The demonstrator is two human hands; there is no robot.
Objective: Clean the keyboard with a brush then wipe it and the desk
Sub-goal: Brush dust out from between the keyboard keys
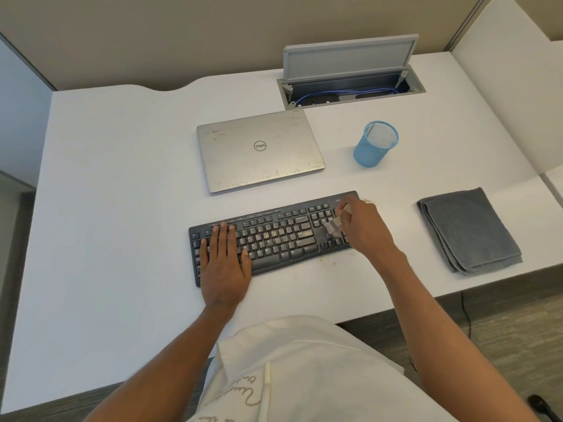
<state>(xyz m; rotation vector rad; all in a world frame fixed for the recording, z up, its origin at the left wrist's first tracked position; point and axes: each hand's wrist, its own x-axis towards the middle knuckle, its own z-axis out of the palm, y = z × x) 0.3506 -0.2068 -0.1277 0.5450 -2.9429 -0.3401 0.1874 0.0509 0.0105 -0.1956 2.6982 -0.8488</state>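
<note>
A person leans over a white desk (122, 193), left hand (224, 263) pressed flat with straight fingers on the left half of a black keyboard (280, 236). The right hand (362, 226) curls round a small pale brush (332, 225), blurred, its bristle end down on the keys at the keyboard's right end. Both forearms reach forward from a white garment at the bottom of the frame. Brownish specks (333, 262) lie on the desk just in front of the keyboard's right part. Behind the keyboard rests a closed silver laptop (259, 150), its lid smudged; to the right of it stands an upright blue mesh pen cup (376, 144). A folded grey cloth (469, 229) lies apart near the desk's right edge. At the back a grey cable hatch (350, 56) stands open, a blue cable (344, 93) inside. A beige partition (182, 32) backs the desk; grey carpeted floor (502, 336) shows at right.
</note>
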